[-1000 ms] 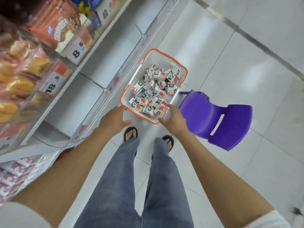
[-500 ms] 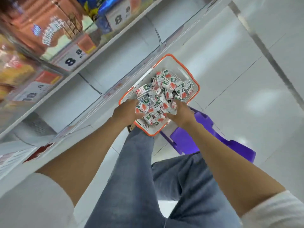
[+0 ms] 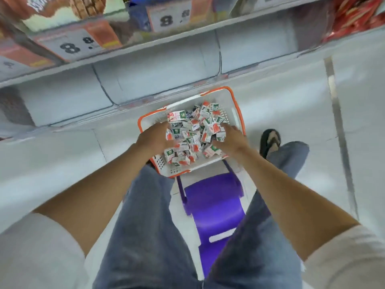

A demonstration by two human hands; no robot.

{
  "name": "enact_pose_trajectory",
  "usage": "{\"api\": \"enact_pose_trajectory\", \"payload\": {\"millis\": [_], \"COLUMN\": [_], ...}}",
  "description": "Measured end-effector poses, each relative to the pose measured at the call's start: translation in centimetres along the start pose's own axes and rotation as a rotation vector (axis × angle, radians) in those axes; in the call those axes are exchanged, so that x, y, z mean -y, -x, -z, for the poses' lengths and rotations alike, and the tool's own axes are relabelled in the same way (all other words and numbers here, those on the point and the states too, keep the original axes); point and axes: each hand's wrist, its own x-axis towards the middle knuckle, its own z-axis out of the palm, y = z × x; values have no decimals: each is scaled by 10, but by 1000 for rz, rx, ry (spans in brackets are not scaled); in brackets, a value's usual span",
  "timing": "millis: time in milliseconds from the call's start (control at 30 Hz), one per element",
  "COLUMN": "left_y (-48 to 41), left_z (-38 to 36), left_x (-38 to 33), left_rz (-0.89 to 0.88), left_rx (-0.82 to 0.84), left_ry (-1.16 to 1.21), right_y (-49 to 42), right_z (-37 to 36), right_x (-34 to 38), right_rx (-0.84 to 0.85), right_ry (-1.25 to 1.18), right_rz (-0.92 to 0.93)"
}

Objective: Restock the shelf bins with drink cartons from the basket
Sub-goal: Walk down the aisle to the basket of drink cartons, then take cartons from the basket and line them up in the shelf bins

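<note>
A white basket (image 3: 215, 90) with an orange rim sits on the floor (image 3: 291, 113) just in front of the lowest shelf, heaped with small red, green and white drink cartons (image 3: 195, 130). The left hand (image 3: 154, 136) rests on the left side of the heap and the right hand (image 3: 232, 140) on the right side, both touching cartons. The fingers of both sink in among the cartons and are blurred, so I cannot tell whether they grip any. Behind the basket, the white shelf bins (image 3: 158, 80) stand split by dividers. A purple stool (image 3: 212, 203) sits between the person's legs, just beside the basket.
</note>
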Motion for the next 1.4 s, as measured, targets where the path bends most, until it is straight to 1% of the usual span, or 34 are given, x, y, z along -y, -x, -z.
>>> {"api": "enact_pose_trajectory", "payload": {"millis": [67,133,167,233,300,433,500,633,700,800,900,933,1000,1033,1100,1133,1200,1233,1267,1300,1333,1400], "left_y": [-24,-46,-57,-77,-95,-141,-162,-193,-200,-201,-191,-184,-178,-174,-168,-167,-167,-168,-168,-168,-168,-167], "left_z": [-15,-40,-53,-83,-112,-154,-169,-194,-204,-215,-220,-222,-220,-217,-212,-211,-211,-211,-212,-214,-217,-223], "left_x": [-4,-7,-9,-19,-18,2,17,49,59,66,64,59,50,45,38,35,34,37,42,48,57,72], "left_rz": [58,153,189,239,250,268,252,179,149,82,-10,-24,-47,-57,-61,-55,-38,-13,23,59,87,111], "left_rx": [-56,-109,-133,-116,-129,-154,-185,-301,-355,-384,-476,-479,-519,-513,-412,-344,-265,-282,-319,-352,-365,-367], "left_ry": [14,74,134,312,390,351,403,352,339,320,423,478,582,620,730,805,948,982,1001,1026,1071,1167], "right_y": [-32,-65,-81,-109,-141,-206,-232,-276,-286,-288,-277,-269,-253,-245,-234,-229,-223,-224,-228,-237,-248,-268], "right_z": [1,-5,-6,-9,-16,-43,-64,-105,-125,-146,-147,-145,-134,-130,-126,-125,-125,-125,-125,-126,-129,-142], "right_x": [-15,-29,-36,-56,-69,-84,-87,-90,-88,-89,-83,-80,-64,-52,-29,-20,-9,-5,-4,-3,-4,-8], "right_rx": [60,86,91,118,102,79,78,-27,-69,-122,-276,-284,-257,-235,-195,-141,45,102,97,50,-3,-39], "right_ry": [95,191,254,358,372,322,276,163,159,172,102,43,-105,-158,-182,-200,-321,-381,-395,-356,-253,54], "right_rz": [73,178,249,312,363,368,381,383,346,317,359,372,415,446,548,600,656,660,655,642,626,569]}}
